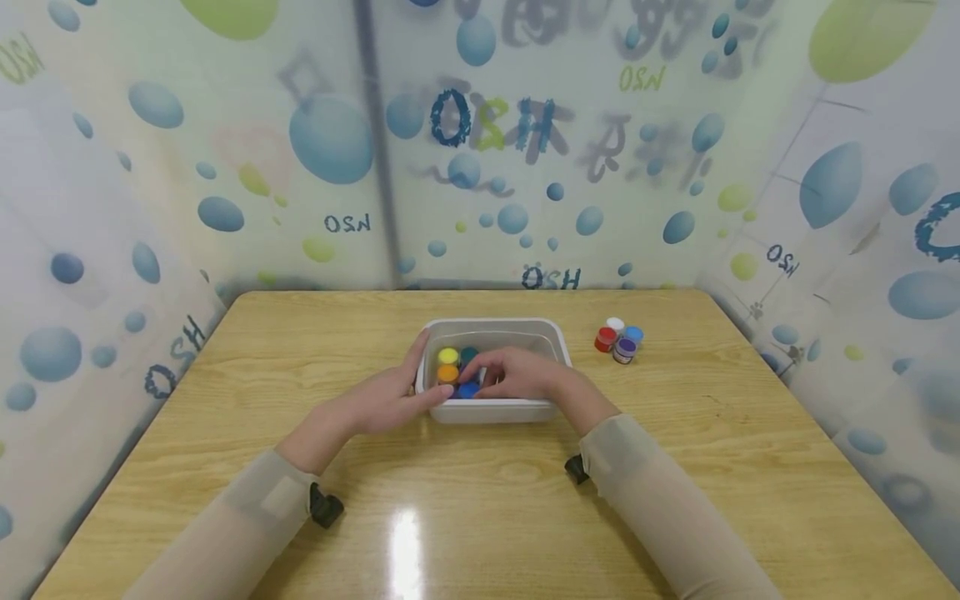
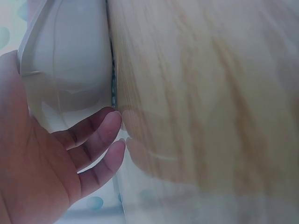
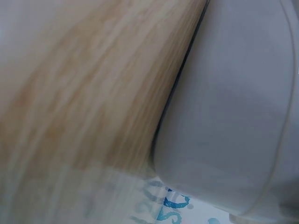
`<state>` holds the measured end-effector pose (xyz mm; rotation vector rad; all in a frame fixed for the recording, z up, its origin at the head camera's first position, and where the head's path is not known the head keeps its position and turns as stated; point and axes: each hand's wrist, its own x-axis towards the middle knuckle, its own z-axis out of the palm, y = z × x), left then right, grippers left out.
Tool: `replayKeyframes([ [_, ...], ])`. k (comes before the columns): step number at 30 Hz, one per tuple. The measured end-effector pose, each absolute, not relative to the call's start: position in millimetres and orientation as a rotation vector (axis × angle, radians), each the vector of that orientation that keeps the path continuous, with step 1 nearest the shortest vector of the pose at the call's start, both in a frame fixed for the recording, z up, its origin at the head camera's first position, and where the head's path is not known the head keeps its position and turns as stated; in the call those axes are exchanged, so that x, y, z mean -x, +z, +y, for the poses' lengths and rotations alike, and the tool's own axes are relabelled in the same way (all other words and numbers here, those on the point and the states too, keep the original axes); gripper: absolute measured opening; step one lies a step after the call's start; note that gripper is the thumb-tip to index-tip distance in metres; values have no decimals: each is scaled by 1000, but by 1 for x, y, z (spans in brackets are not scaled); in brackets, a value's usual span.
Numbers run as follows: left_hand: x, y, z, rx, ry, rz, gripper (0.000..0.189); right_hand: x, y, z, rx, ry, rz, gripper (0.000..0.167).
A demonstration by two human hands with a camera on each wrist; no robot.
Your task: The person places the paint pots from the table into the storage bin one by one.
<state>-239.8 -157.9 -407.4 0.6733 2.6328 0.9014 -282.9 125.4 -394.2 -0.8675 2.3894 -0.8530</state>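
Note:
A pale plastic box (image 1: 521,410) stands on the table. My left hand (image 1: 386,400) grips its left end, thumb over the front left corner and index finger along the left rim. In the left wrist view, the other fingers curl beside the box's outer wall. My right hand (image 1: 517,373) reaches over the front rim into the box, thumb and fingers pinching a small paint jar, mostly hidden behind them. Around those fingertips are a yellow jar (image 1: 447,356), an orange jar (image 1: 447,373), a dark teal jar (image 1: 468,355) and a blue jar (image 1: 468,389).
Right of the box, several small paint jars stand grouped: a red one (image 1: 605,339), a white one (image 1: 615,324), a light blue one (image 1: 633,335) and a purple one (image 1: 625,350). The wooden table (image 1: 480,475) meets patterned walls at the back and sides.

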Motion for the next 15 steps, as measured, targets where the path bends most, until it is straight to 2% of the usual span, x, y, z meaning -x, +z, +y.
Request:
replayKeyframes([
  [15, 239, -405, -157, -642, 890, 2621, 110, 276, -376, 134, 862, -1022, 2495, 28],
])
